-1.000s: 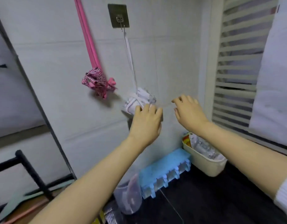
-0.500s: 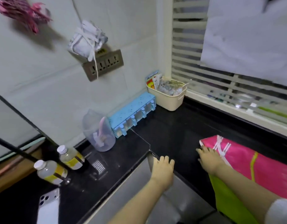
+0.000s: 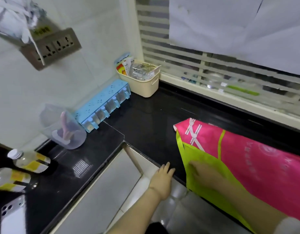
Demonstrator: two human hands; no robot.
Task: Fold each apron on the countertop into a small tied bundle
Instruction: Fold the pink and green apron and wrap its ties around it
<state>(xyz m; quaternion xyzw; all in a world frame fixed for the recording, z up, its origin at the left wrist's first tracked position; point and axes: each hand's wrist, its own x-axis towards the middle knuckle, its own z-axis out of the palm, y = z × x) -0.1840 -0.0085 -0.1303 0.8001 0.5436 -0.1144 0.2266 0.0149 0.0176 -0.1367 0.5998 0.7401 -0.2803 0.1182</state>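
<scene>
— Where are the hands?

— Both are low at the front edge of the black tabletop (image 3: 146,119). The left hand (image 3: 162,180) reaches up from the bottom of the view, palm down. Its fingers (image 3: 167,167) are straight and close together and hold nothing. Their tips are at the tabletop's edge, just left of the apron.

— And the right one?

— The right hand (image 3: 204,174) lies on the green part of the apron (image 3: 264,166), with the forearm coming in from the lower right. It is blurred, but its fingers look stretched flat on the cloth, pointing toward the apron's left edge, not curled round it.

— What does the apron look like?

— It is spread out on the right side of the tabletop, unfolded. Most of it is bright pink with faint pale printing. A lime-green panel runs along the near side and hangs over the front edge. White ties (image 3: 195,132) lie crossed on the pink corner farthest to the left.

— Anything else of cloth?

— A white bundle (image 3: 10,19) hangs against the wall at the upper left, blurred, in front of a socket strip (image 3: 56,44).
</scene>
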